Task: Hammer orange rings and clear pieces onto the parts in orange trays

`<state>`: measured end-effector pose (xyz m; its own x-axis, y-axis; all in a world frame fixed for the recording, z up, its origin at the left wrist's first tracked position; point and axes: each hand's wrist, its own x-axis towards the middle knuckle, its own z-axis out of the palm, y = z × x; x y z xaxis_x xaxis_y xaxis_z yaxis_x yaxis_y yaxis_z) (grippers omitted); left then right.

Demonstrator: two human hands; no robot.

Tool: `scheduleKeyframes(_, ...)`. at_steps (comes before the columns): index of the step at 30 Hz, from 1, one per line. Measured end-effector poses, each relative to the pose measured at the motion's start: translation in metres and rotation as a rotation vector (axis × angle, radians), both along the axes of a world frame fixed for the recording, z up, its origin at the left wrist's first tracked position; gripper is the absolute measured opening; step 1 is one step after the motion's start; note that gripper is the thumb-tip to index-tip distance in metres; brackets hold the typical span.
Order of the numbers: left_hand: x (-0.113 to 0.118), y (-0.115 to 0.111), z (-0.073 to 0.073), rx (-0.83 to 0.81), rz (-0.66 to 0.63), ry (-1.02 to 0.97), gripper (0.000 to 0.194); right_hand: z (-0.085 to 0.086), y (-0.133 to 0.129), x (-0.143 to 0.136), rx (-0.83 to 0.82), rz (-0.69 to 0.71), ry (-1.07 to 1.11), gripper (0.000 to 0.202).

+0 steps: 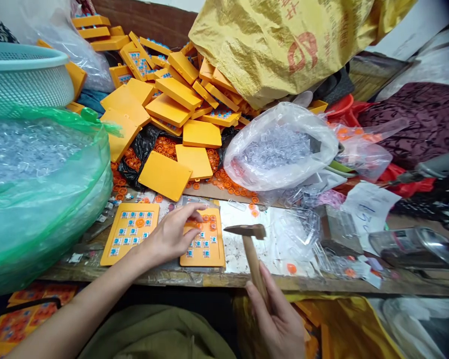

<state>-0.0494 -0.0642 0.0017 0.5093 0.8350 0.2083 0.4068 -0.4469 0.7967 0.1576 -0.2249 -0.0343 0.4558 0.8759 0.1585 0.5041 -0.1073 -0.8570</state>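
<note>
Over the right-hand orange panel (220, 252), my left hand (174, 232) curls with thumb and fingertips around a small orange cap (199, 226). Several orange caps (213, 223) sit beside it along the upper part of that panel, and blue-centred switches fill the lower holes. My right hand (275, 314) grips a hammer (251, 252) by its wooden handle. Its metal head is up, just right of the panel and apart from it. To the left lies a second orange panel (112, 252) with blue switches and one orange ring (139, 223); my left wrist partly covers its edge.
Behind the bench edge (164, 276) rises a pile of orange panels (168, 107) with loose orange rings (232, 183). A green bag (78, 194) of clear pieces stands left, a white bag (235, 159) of clear pieces at centre right. Clear plastic parts (299, 227) lie right.
</note>
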Motion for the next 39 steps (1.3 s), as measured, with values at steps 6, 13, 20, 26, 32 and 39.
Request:
scheduleKeyframes(6, 0.001, -0.019, -0.012, -0.015, 0.031, 0.047, 0.042, 0.006, 0.005, -0.008, 0.156, 0.276, -0.212, 0.056)
scheduleKeyframes(13, 0.010, -0.012, -0.024, -0.112, 0.039, 0.052, 0.051, 0.013, 0.010, -0.012, 0.057, 0.371, -0.288, 0.049)
scheduleKeyframes(20, 0.012, -0.008, -0.032, -0.267, 0.091, -0.070, 0.056, 0.019, 0.014, -0.009, 0.191, 0.393, -0.389, 0.058)
scheduleKeyframes(26, 0.011, -0.010, -0.027, -0.302, 0.147, -0.043, 0.058, 0.010, 0.013, -0.007, -0.001, 0.338, -0.246, 0.041)
scheduleKeyframes(32, 0.039, 0.028, -0.004, 0.017, 0.090, 0.163, 0.021, 0.001, 0.025, 0.001, -0.103, -0.200, 0.206, 0.060)
scheduleKeyframes(39, 0.098, 0.097, -0.021, 0.110, 0.028, 0.393, 0.020, 0.008, 0.034, -0.002, -0.072, -0.267, 0.430, 0.078)
